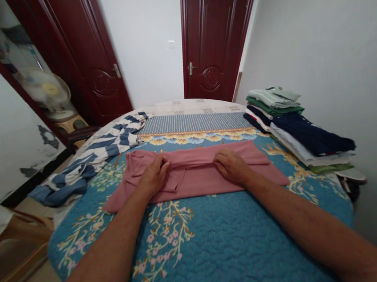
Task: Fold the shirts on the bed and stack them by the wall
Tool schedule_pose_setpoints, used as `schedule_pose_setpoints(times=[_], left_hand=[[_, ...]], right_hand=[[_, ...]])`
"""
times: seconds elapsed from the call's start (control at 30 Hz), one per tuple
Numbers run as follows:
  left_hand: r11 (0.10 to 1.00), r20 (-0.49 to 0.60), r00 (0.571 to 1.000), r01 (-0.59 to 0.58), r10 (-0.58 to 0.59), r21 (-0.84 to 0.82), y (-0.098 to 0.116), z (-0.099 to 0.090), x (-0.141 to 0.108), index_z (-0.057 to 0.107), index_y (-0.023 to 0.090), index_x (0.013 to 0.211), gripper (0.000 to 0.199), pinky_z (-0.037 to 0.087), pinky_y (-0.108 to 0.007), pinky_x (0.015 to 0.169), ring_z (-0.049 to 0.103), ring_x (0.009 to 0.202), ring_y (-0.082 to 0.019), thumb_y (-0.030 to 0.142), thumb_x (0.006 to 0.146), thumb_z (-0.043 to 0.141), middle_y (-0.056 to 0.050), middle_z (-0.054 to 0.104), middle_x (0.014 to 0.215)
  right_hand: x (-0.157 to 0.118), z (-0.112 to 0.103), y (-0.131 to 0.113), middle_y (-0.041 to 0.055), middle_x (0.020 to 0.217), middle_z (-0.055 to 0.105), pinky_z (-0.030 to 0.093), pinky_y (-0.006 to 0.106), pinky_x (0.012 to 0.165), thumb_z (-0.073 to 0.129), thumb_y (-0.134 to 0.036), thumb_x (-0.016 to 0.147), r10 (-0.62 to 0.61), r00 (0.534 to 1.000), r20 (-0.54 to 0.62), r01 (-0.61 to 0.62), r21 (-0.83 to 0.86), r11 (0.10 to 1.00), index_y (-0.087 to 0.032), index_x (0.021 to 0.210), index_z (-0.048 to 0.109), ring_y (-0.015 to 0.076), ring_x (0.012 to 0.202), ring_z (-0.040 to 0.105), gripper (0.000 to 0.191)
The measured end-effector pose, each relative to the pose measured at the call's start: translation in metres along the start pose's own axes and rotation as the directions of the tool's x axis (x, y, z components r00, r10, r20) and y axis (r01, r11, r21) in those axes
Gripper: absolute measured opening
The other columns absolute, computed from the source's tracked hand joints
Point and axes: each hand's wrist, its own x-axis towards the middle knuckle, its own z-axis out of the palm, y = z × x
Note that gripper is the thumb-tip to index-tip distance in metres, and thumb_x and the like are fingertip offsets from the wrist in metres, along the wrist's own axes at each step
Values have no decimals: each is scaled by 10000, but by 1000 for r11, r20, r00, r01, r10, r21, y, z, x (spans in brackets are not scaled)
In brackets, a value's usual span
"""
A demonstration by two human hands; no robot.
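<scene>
A pink garment (196, 188) lies partly folded across the teal quilted cover, wider than it is deep. My left hand (154, 175) pinches its fabric left of the middle, beside a small folded flap. On the right of the middle, my right hand (231, 165) is closed on the same garment, with its fingertips curled under. A crease of slightly raised cloth runs between the two hands.
A blue-and-white striped garment (103, 147) spreads along the table's left side. Stacked folded clothes (312, 133) stand at the right edge near the wall. The floral quilted cover (227, 249) drapes the round table. A stool (15, 244) is at the left.
</scene>
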Motion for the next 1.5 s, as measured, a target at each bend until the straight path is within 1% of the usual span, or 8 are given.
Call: schedule_pose_setpoints(times=[0.17, 0.33, 0.5, 0.83, 1.0, 1.13, 1.27, 1.5], left_hand=[[997, -44, 996, 77, -79, -28, 0, -2, 4, 568, 250, 998, 137, 517, -372, 850, 688, 869, -235, 346, 1029, 474, -40, 727, 902], [998, -38, 998, 41, -42, -46, 0, -1, 2, 584, 240, 1034, 149, 521, -366, 850, 673, 825, -218, 279, 1009, 443, -36, 724, 894], [996, -4, 1000, 23, -24, -81, -5, -1, 3, 635, 223, 1240, 302, 544, -402, 978, 722, 998, -245, 295, 983, 494, -55, 777, 1008], [980, 213, 958, -198, 192, 8, -10, -8, -3, 698, 228, 910, 210, 545, -447, 1073, 702, 1103, -274, 176, 794, 531, -91, 769, 1083], [975, 183, 963, -212, 198, 62, -7, -5, -2, 729, 213, 997, 265, 521, -458, 1118, 697, 1162, -282, 282, 968, 475, -123, 770, 1184], [981, 172, 974, -164, 144, 107, -5, -3, 2, 736, 203, 1110, 384, 545, -457, 1071, 713, 1121, -290, 438, 1053, 438, -136, 780, 1174], [956, 150, 981, -158, 124, 246, -9, 0, 2, 692, 184, 1345, 478, 466, -517, 1180, 649, 1319, -337, 476, 1013, 512, -163, 728, 1389], [849, 127, 992, -51, -19, 525, -14, 5, -3, 562, 208, 1538, 624, 287, -684, 1254, 488, 1505, -413, 557, 1033, 446, -189, 540, 1637]], right_hand=[[0, -2, -1, 121, 1012, 682, 451, 390, 946, 512, -188, 1024, -45, 998, 34, 46, -13, 999, -202, 982, 686, 271, 992, 575, 180], [-1, 3, 1, 114, 972, 674, 441, 380, 898, 545, -153, 959, -40, 998, 54, 43, -60, 997, -199, 952, 659, 270, 944, 566, 124], [-3, 6, 4, 113, 978, 686, 449, 373, 896, 535, -130, 940, -12, 999, 32, 14, -77, 997, -202, 979, 660, 272, 942, 575, 149], [-1, 2, 3, 98, 932, 665, 441, 361, 856, 566, -108, 874, -63, 991, 118, 69, -51, 996, -209, 862, 679, 253, 909, 573, 152], [-1, -1, 0, 95, 914, 665, 447, 361, 831, 570, -138, 880, -45, 991, 126, 56, -81, 995, -212, 840, 666, 246, 876, 579, 128], [2, 2, -4, 123, 1052, 730, 483, 370, 917, 507, -240, 1036, 59, 996, 72, -51, -113, 992, -208, 1040, 710, 265, 996, 634, 206], [2, 10, -1, 179, 1322, 716, 448, 449, 1128, 458, -381, 1112, 208, 978, 29, -202, -146, 968, -177, 1312, 680, 311, 1264, 617, 361], [-13, 10, 43, 236, 1567, 590, 348, 563, 1247, 506, -527, 1085, 502, 865, 15, -491, -180, 852, -157, 1464, 609, 358, 1481, 518, 539]])
